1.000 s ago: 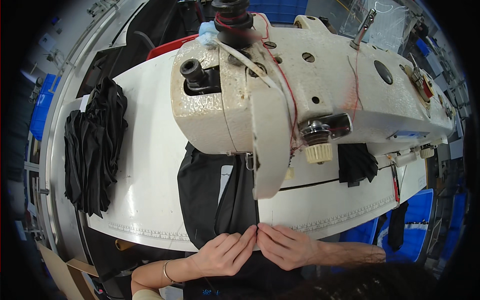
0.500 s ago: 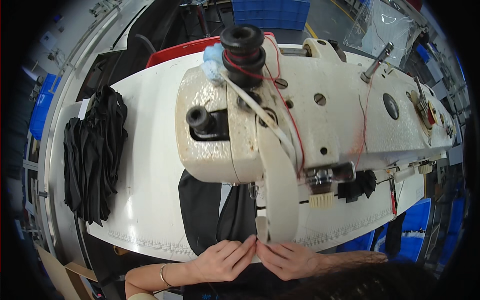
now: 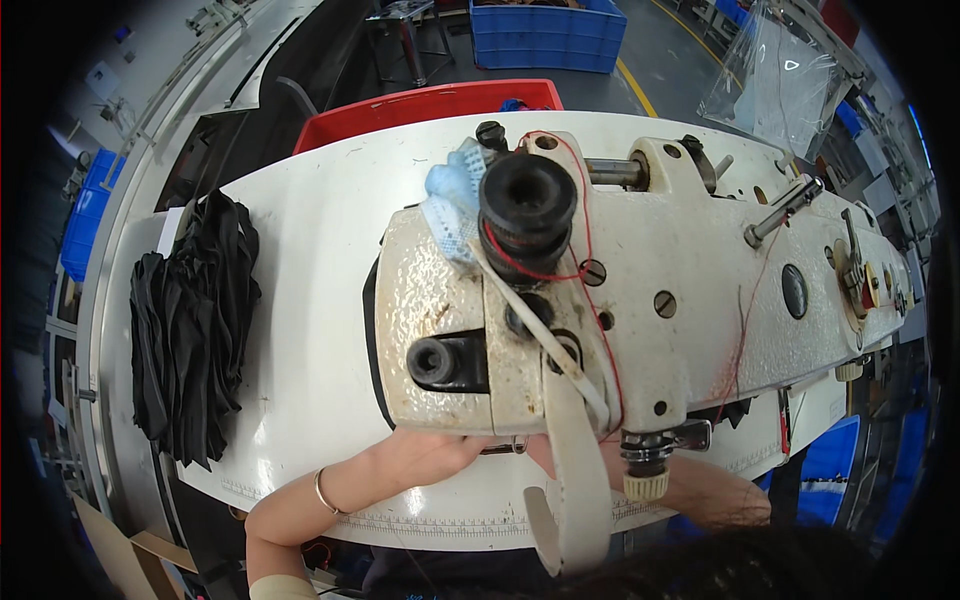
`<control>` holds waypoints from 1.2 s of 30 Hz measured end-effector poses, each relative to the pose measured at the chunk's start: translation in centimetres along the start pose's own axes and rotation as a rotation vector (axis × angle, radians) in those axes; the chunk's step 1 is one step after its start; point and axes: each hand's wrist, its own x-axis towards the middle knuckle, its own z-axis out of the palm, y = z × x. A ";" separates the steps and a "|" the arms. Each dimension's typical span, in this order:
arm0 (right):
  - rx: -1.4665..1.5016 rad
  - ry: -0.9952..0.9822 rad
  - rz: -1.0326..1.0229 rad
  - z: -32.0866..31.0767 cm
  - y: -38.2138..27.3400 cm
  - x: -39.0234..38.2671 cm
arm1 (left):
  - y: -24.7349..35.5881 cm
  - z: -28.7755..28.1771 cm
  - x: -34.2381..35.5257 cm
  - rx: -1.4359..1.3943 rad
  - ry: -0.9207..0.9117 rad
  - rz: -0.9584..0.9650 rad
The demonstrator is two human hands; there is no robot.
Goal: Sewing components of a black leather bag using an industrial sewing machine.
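A white sewing machine with a red thread stands over my hands. Just below its head, my left hand lies on the white table, its fingers mostly hidden by the machine. Beside it, my right hand shows only in part behind the machine and a hanging off-white strip; whether its fingers are closed is hidden. Black fabric peeks out along the machine head's left side. A narrow dark strip, perhaps the same cloth, shows between my hands.
A pile of black pleated fabric pieces lies on the table's left. Beyond the far edge are a red bin and a blue crate. More blue bins stand at the right. A ruler scale runs along the near edge.
Both hands have moved forward from the near table edge to under the machine head, and the black fabric has gone with them. The view has shifted, so the machine appears lower.
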 end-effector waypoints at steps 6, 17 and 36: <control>0.130 0.025 0.063 0.1 0.9 0.9 | -1.3 -1.3 -0.4 -0.772 0.109 -0.774; -0.246 0.027 -0.101 -1.4 0.7 0.8 | 1.5 -0.8 -0.7 0.077 0.010 -0.018; -0.258 0.071 -0.182 3.0 2.8 -1.8 | 1.5 -0.8 -0.6 -0.024 -0.096 -0.102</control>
